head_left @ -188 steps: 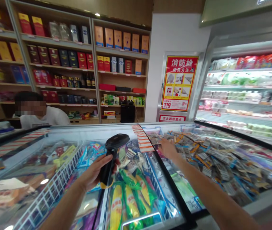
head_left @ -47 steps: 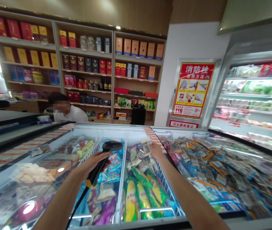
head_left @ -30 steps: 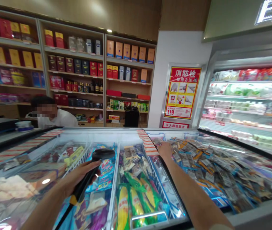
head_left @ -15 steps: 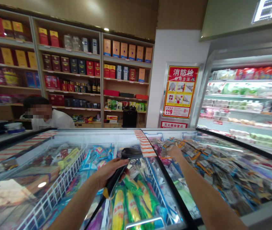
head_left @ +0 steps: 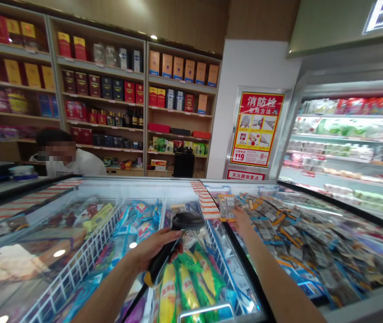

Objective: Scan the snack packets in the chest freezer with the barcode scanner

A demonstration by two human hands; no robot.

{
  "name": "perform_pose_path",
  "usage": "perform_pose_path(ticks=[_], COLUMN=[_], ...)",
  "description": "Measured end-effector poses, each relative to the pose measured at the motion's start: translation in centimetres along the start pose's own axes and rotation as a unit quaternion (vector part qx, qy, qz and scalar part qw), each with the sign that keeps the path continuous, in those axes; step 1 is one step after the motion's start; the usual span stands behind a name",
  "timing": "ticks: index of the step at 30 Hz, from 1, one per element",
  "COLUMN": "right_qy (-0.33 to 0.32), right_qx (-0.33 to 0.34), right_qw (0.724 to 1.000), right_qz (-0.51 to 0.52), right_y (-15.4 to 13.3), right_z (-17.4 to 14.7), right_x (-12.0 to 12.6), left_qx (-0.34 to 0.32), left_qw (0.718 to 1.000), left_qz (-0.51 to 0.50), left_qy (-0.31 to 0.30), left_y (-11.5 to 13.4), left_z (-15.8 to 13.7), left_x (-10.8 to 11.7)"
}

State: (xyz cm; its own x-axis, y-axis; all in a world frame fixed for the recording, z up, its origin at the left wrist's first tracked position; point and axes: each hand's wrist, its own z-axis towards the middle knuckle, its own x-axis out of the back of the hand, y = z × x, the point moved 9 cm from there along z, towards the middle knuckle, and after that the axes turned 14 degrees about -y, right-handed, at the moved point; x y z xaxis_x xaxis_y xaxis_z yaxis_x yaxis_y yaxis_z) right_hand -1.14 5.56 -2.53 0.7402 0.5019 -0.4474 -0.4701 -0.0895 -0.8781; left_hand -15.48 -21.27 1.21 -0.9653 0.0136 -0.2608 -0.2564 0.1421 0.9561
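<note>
My left hand [head_left: 154,250] grips a black barcode scanner [head_left: 186,221] by its handle, its head held over the open chest freezer [head_left: 144,186]. Below the scanner lie green and yellow corn packs [head_left: 184,287] in white wire baskets. My right hand [head_left: 240,220] holds up a small clear packet with an orange label [head_left: 227,207] just above the right-hand freezer bin, which is filled with several similar packets [head_left: 299,237].
A person in a white shirt [head_left: 77,163] sits behind the freezer at the left. Wall shelves with boxed goods [head_left: 117,89] stand at the back. A red poster [head_left: 255,130] hangs beside an open refrigerated case [head_left: 349,143] on the right.
My right hand has lifted a small packet out of the right bin. The scanner in my left hand stays over the middle baskets after swinging back from the left.
</note>
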Motion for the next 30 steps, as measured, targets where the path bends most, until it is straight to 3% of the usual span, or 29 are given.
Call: perform_pose_path(ticks=[3, 8, 17, 21, 25, 30], right_qy=[0.022, 0.065, 0.025, 0.011, -0.012, 0.014], right_qx=[-0.034, -0.015, 0.015, 0.032, 0.040, 0.034], right_qw=[0.998, 0.997, 0.998, 0.999, 0.999, 0.997], right_qz=[0.057, 0.030, -0.060, -0.039, -0.017, -0.060], right_y=[1.4, 0.7, 0.3, 0.6, 0.8, 0.7], right_z=[0.1, -0.1, 0.1, 0.2, 0.3, 0.1], right_x=[0.1, 1.2, 0.3, -0.2, -0.7, -0.3], left_qx=[0.016, 0.008, 0.014, 0.000, -0.005, -0.003], left_qw=[1.000, 1.000, 0.999, 0.997, 0.996, 0.997], left_qz=[0.001, 0.018, 0.007, 0.008, 0.005, 0.000], left_qy=[-0.006, -0.010, -0.038, -0.080, -0.085, -0.079], left_y=[-0.3, 0.1, -0.2, -0.2, -0.4, -0.4], left_z=[0.1, 0.0, 0.1, 0.1, 0.1, 0.3], left_x=[0.2, 0.4, -0.9, -1.9, -1.9, -1.7])
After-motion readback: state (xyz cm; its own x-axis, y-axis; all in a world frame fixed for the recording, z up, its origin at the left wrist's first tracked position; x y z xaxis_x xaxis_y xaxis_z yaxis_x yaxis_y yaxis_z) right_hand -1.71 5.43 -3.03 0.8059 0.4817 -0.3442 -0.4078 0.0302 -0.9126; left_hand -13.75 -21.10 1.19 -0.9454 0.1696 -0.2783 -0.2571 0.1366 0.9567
